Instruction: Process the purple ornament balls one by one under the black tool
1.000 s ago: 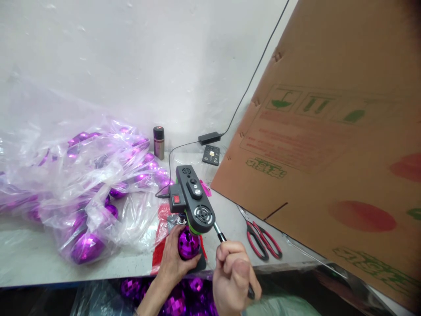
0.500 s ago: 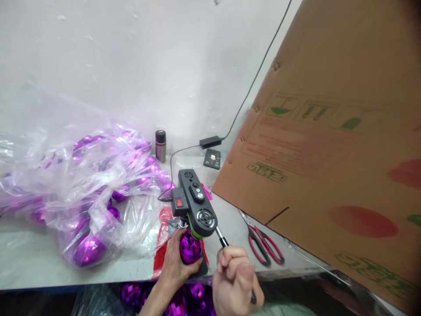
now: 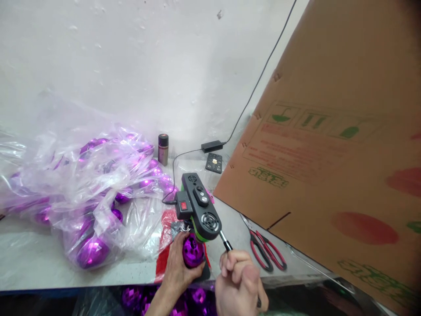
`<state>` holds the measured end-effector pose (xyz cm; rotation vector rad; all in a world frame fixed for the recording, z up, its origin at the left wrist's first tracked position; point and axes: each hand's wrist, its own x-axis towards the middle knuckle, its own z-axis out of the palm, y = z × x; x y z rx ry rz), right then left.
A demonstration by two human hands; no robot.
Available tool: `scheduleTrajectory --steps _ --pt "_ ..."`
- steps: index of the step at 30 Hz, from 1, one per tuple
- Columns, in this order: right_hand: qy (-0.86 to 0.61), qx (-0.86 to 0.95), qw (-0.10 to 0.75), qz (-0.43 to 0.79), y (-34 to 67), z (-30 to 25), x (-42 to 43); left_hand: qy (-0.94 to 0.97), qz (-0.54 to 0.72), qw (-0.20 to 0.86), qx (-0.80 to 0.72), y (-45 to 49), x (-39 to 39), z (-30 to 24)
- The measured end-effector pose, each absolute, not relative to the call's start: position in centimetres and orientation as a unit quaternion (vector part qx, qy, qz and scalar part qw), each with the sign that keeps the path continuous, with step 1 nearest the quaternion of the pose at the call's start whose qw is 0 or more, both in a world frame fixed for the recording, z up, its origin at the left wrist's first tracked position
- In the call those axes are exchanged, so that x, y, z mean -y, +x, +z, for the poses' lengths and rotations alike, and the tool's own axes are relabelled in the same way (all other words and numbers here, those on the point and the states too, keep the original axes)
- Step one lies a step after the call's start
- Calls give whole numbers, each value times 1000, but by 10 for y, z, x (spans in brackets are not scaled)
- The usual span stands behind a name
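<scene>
Fingers (image 3: 182,239) of our left hand (image 3: 177,267) curl around a purple ball (image 3: 193,252) at the near end of a black device (image 3: 192,188); our right hand (image 3: 240,281) clenches a black handle (image 3: 228,245). Red-handled scissors (image 3: 254,233) lie rightward on our table (image 3: 36,259).

Workshop, white bench (image 3: 36,267), black corded machine (image 3: 199,199), scissors (image 3: 270,251), bagged purple baubles (image 3: 93,252), printed carton (image 3: 312,175)
</scene>
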<state>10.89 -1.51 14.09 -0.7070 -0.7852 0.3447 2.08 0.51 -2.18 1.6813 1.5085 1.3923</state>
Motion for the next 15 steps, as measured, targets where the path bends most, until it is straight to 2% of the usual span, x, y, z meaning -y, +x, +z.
scheduleTrajectory --steps 15 --pt "-320 468 819 95 115 96 12 605 502 260 -561 21 -4 -16"
